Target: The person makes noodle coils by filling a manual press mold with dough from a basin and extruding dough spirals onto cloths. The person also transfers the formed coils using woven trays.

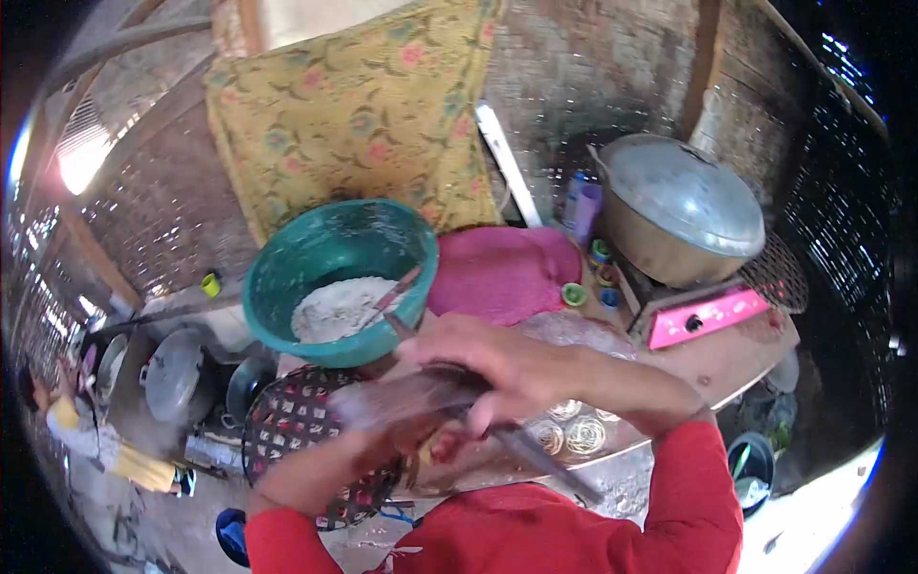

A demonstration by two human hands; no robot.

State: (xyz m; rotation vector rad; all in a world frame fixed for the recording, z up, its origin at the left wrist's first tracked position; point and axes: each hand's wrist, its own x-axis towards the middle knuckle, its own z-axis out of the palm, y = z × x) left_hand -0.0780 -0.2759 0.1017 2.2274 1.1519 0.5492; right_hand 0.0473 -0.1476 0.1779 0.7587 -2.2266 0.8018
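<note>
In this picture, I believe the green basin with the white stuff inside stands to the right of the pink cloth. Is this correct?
Not quite: in the head view, the green basin with the white stuff inside stands to the left of the pink cloth.

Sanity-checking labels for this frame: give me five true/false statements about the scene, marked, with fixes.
1. The green basin holds white material. True.
2. The large pot at right is uncovered. False: a metal lid covers the large pot.
3. The pink panel has a dark knob. True.
4. The magenta sheet lies left of the green basin. False: the magenta sheet lies right.
5. The left hand is far from the right hand. False: they are close together.
</note>
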